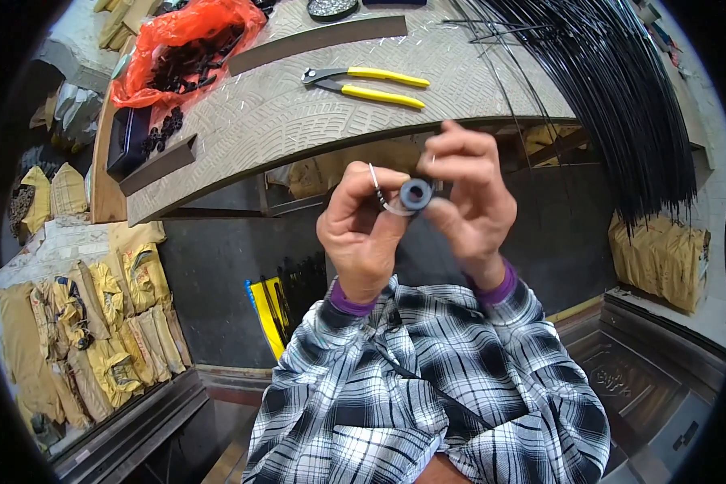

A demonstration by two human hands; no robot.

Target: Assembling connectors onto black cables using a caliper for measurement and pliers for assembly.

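Note:
My left hand pinches a small dark grey ring-shaped piece by its left side, in front of my chest. The piece has a round hole facing me. A thin pale wire loop curves past the left fingers, with several small dark bits on it. Close on the other side is my right hand, its thumb beside the ring piece and its fingers bent but apart. Motion blurs those fingertips; whether a tiny thing sits at them is unclear. Yellow-handled cutting pliers lie on the table beyond my hands.
An orange-red plastic bag of black parts lies at the table's far left, near a dark box and brown strips. Long black rods overhang the right edge. Wrapped tan packages stand at left, others at right.

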